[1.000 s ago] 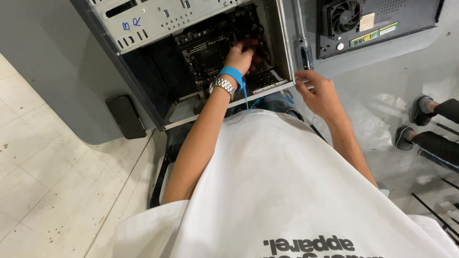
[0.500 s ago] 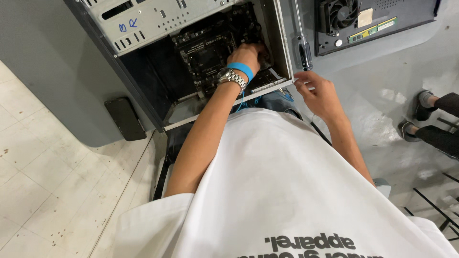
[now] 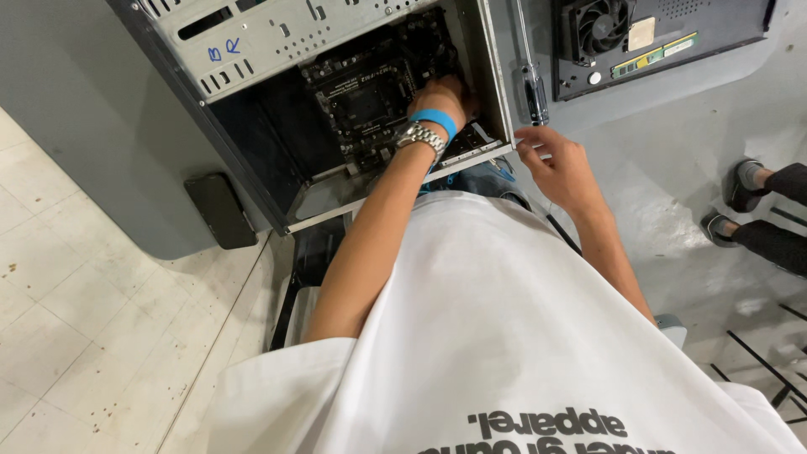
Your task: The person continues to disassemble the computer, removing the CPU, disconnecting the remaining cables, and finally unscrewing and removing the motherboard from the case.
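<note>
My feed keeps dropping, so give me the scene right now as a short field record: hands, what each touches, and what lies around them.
left hand: inside the open computer case, on the motherboard; fingers hidden, grasp not clear
left wrist: blue band and metal watch
right hand: outside the case by its front edge, fingers loosely curled, holding nothing visible
nearby: screwdriver on the grey table; separate board with a fan; dark phone at the table edge

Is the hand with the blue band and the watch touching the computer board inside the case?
Cannot tell. In the head view the left hand reaches into the open case over the motherboard, but its fingers are hidden, so no contact or gap shows.
</note>
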